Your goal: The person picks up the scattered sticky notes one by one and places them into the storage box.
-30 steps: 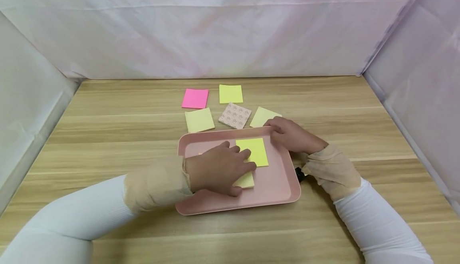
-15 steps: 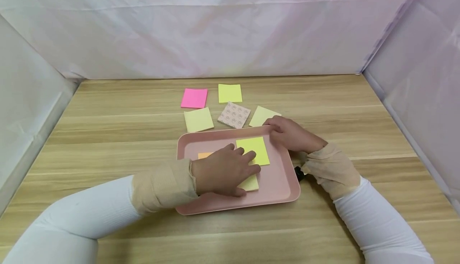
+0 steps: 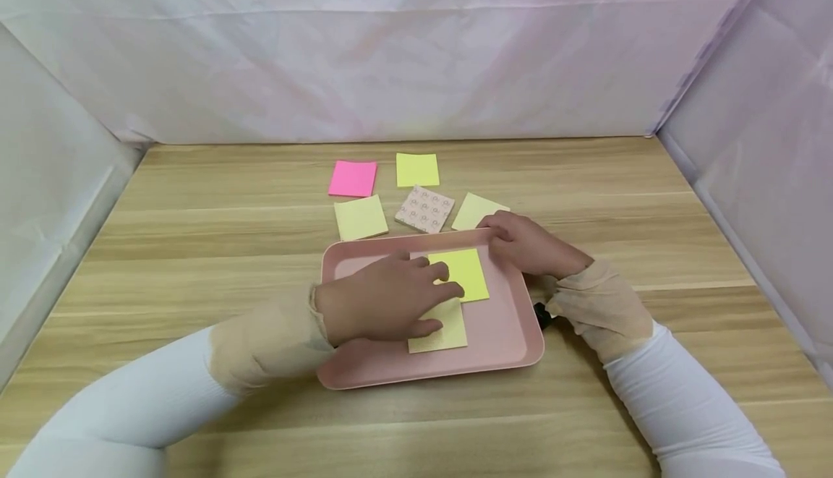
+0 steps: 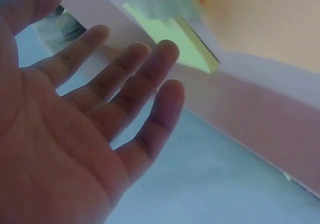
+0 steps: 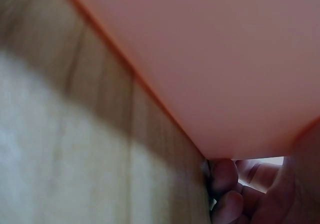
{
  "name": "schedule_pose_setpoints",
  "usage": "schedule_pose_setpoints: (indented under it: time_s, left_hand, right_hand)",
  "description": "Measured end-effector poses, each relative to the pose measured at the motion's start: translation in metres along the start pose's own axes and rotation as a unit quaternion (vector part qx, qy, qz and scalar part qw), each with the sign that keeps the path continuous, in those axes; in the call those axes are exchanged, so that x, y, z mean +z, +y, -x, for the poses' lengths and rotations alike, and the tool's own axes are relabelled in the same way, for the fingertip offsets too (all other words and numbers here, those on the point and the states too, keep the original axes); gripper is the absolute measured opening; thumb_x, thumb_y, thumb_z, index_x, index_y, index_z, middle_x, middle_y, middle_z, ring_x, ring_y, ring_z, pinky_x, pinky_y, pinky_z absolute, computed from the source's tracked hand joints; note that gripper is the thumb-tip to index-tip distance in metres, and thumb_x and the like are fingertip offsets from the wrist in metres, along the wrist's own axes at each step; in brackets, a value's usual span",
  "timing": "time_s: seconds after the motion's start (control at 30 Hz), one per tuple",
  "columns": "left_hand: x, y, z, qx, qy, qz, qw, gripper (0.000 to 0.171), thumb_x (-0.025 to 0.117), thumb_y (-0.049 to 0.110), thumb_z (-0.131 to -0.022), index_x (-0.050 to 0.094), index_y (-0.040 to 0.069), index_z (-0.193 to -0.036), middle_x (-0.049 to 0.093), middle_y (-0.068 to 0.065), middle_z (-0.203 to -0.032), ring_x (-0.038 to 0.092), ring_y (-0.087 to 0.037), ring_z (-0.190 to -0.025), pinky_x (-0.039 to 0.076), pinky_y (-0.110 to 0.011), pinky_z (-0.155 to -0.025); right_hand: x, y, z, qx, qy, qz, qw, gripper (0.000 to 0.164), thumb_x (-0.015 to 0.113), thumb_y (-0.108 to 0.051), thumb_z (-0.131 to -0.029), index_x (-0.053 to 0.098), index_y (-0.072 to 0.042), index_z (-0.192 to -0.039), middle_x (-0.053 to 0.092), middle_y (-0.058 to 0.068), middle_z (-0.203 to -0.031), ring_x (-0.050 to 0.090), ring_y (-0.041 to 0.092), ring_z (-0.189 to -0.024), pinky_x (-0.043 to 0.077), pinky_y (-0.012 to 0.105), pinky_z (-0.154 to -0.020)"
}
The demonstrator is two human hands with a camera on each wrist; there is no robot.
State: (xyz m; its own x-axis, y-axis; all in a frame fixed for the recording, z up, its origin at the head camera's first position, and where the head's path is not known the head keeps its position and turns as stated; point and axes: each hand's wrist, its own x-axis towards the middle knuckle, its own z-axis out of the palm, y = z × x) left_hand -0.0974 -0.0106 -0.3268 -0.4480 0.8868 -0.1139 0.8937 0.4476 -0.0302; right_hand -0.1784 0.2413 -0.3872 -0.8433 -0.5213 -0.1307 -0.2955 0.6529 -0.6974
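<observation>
My left hand (image 3: 384, 301) hovers palm down over a pink tray (image 3: 501, 340), its fingers spread and loosely bent. In the left wrist view, the left hand (image 4: 95, 114) holds nothing. Inside the tray lie a bright yellow sticky note pad (image 3: 473, 275) and, nearer me, a pale yellow sticky note pad (image 3: 445, 333), both partly under the hand. An orange surface (image 4: 270, 24) shows large in the left wrist view; the hand hides it from above. My right hand (image 3: 536, 245) grips the tray's far right corner, thumb at the rim and fingers outside the wall.
Behind the tray lie a pink pad (image 3: 353, 178), a yellow pad (image 3: 417, 170), a pale yellow pad (image 3: 361, 218), a patterned pad (image 3: 426, 209) and another pale pad (image 3: 478, 210) beside my right hand. White cloth (image 3: 390, 66) walls the wooden table (image 3: 228, 196).
My left hand went slightly right, then drew back left, uncovering more of the pale yellow sticky note pad and covering the orange one. The right hand keeps its grip on the tray.
</observation>
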Motion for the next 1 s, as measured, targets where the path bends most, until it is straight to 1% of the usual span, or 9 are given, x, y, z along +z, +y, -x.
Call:
schedule_pose_setpoints:
  time_s: [0.1,0.2,0.33,0.4,0.53,0.63,0.73,0.87,1.0]
  left_hand:
    - [-0.003,-0.011,0.006,-0.021,0.006,0.016,0.9996,0.038,0.054,0.039,-0.089,0.056,0.023,-0.124,0.059,0.002,-0.108,0.054,-0.018,-0.089,0.047,-0.037,-0.084]
    - [-0.002,-0.027,0.016,-0.049,0.033,0.066,0.9961,0.034,0.054,0.033,-0.090,0.058,0.023,-0.122,0.058,0.002,-0.117,0.053,-0.018,-0.103,0.044,-0.040,-0.090]
    - [0.003,-0.055,0.040,-0.096,0.100,0.118,0.9833,0.029,0.055,0.023,-0.090,0.061,0.021,-0.118,0.060,0.000,-0.116,0.050,-0.018,-0.106,0.042,-0.043,-0.086]
    - [0.006,-0.069,0.053,-0.130,0.117,0.121,0.9772,0.029,0.056,0.021,-0.089,0.061,0.020,-0.117,0.060,-0.001,-0.113,0.049,-0.019,-0.107,0.041,-0.045,-0.085]
    - [0.012,-0.089,0.071,-0.198,0.107,0.117,0.9672,0.033,0.057,0.024,-0.088,0.059,0.018,-0.120,0.059,-0.004,-0.115,0.045,-0.023,-0.114,0.039,-0.051,-0.087]
    - [0.018,-0.099,0.077,-0.230,0.089,0.120,0.9615,0.036,0.056,0.024,-0.088,0.057,0.015,-0.123,0.057,-0.006,-0.119,0.044,-0.027,-0.117,0.038,-0.056,-0.088]
    - [0.024,-0.106,0.080,-0.248,0.079,0.123,0.9576,0.039,0.055,0.024,-0.089,0.054,0.013,-0.126,0.056,-0.008,-0.122,0.044,-0.030,-0.117,0.038,-0.058,-0.088]
    - [0.029,-0.113,0.083,-0.270,0.082,0.122,0.9515,0.044,0.053,0.027,-0.090,0.049,0.014,-0.131,0.052,-0.011,-0.126,0.043,-0.034,-0.116,0.037,-0.061,-0.089]
    - [0.031,-0.119,0.085,-0.293,0.077,0.127,0.9443,0.048,0.051,0.036,-0.092,0.046,0.016,-0.135,0.049,-0.013,-0.129,0.044,-0.035,-0.114,0.037,-0.062,-0.089]
  right_hand:
    - [0.002,0.000,-0.001,-0.005,0.002,0.001,1.000,0.027,0.043,-0.003,-0.088,0.063,-0.013,-0.103,0.057,0.011,-0.092,0.052,0.023,-0.085,0.051,0.037,-0.070]
    - [0.003,-0.001,-0.004,-0.013,0.003,0.003,1.000,0.027,0.043,-0.002,-0.089,0.064,-0.011,-0.103,0.057,0.012,-0.092,0.051,0.024,-0.086,0.049,0.038,-0.071]
    - [0.004,-0.001,-0.008,-0.023,-0.001,0.003,1.000,0.027,0.042,-0.001,-0.089,0.063,-0.011,-0.103,0.056,0.013,-0.094,0.050,0.024,-0.088,0.049,0.038,-0.073]
    - [0.004,-0.002,-0.010,-0.024,-0.004,0.002,1.000,0.026,0.042,-0.002,-0.089,0.063,-0.011,-0.102,0.056,0.013,-0.095,0.049,0.024,-0.088,0.049,0.038,-0.073]
    - [0.004,-0.001,-0.012,-0.018,-0.003,0.007,1.000,0.026,0.042,-0.002,-0.089,0.064,-0.011,-0.101,0.057,0.013,-0.094,0.050,0.024,-0.087,0.049,0.038,-0.072]
    - [0.004,0.001,-0.011,-0.016,-0.003,0.011,1.000,0.026,0.042,-0.002,-0.089,0.064,-0.011,-0.101,0.057,0.012,-0.094,0.050,0.024,-0.087,0.049,0.038,-0.072]
    - [0.003,0.002,-0.010,-0.011,0.000,0.009,1.000,0.026,0.042,-0.004,-0.089,0.064,-0.012,-0.101,0.057,0.012,-0.095,0.050,0.024,-0.088,0.050,0.038,-0.072]
    - [0.003,0.004,-0.009,-0.005,0.004,0.011,1.000,0.026,0.043,-0.006,-0.088,0.063,-0.014,-0.102,0.058,0.010,-0.096,0.051,0.023,-0.088,0.050,0.038,-0.073]
    - [0.002,0.004,-0.008,-0.004,0.005,0.013,1.000,0.025,0.044,-0.006,-0.089,0.063,-0.013,-0.104,0.058,0.010,-0.097,0.052,0.024,-0.089,0.050,0.039,-0.074]
